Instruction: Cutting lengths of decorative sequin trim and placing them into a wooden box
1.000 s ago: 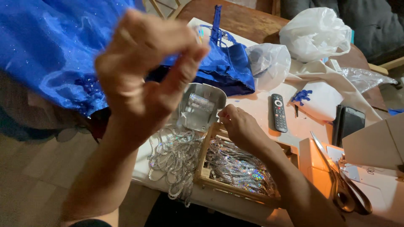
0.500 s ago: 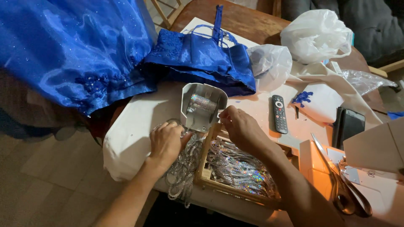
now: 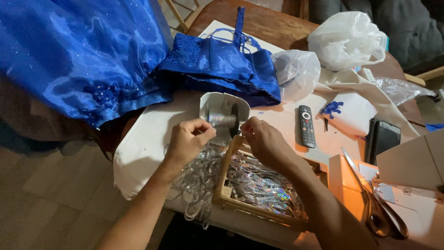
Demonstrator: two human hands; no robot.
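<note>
A wooden tray [image 3: 225, 192] is brimming with glittery sequin trim [image 3: 259, 185]. Just above it, the left hand [image 3: 187, 141] and right hand [image 3: 263, 141] are each pinching shiny silver ribbon [image 3: 222, 120] between closed fingertips, beside one white holder [image 3: 224, 104]. One satin blue dress [image 3: 92, 51] is lying beyond.

Table [image 3: 152, 134]: blue dress [image 3: 92, 55], remote [image 3: 306, 126], scissors [image 3: 377, 208].

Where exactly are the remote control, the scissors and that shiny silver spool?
Remote control [image 3: 306, 126], head view: middle of its black button face.
Scissors [image 3: 375, 210], head view: where blades meet the handles.
Silver spool [image 3: 222, 120], head view: middle of the glittery wound part, between the hands.
</note>
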